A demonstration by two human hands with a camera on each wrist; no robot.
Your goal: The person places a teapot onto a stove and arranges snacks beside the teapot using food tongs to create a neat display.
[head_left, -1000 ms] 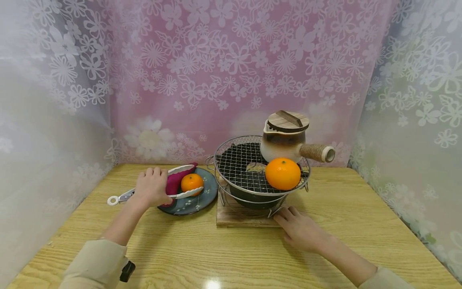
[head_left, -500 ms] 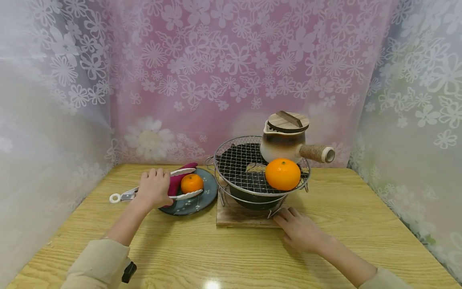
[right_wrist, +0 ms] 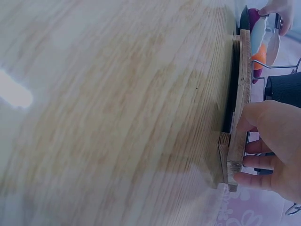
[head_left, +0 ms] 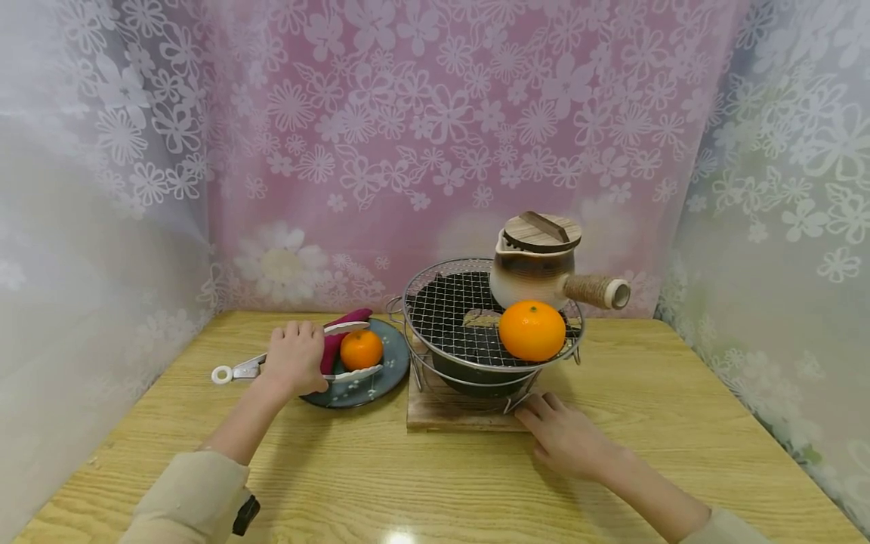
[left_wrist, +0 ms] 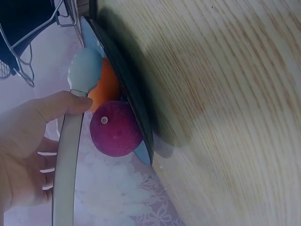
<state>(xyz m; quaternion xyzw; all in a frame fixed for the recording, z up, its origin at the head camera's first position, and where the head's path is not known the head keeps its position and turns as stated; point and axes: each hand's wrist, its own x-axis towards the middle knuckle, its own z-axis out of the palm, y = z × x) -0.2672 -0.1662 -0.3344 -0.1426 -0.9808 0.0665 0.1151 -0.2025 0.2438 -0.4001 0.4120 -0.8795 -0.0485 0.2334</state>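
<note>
My left hand grips a pair of tongs with white scalloped tips. Those tips stand apart, one on either side of a small orange mandarin on a dark blue plate. A long magenta vegetable lies on the plate beside the mandarin, partly hidden by the hand in the head view. My right hand holds the front right corner of a wooden board, with the thumb at its front edge. On that board stands a round grill with a wire mesh top.
A clay teapot with a wooden lid and a rope-wrapped side handle stands at the back right of the mesh. In front of it sits a larger orange mandarin. Floral curtains hang behind and at both sides of the wood-grain table.
My left hand has shifted slightly right and toward me, with the tongs, whose tips stay on either side of the small mandarin. The right hand keeps its place at the board.
</note>
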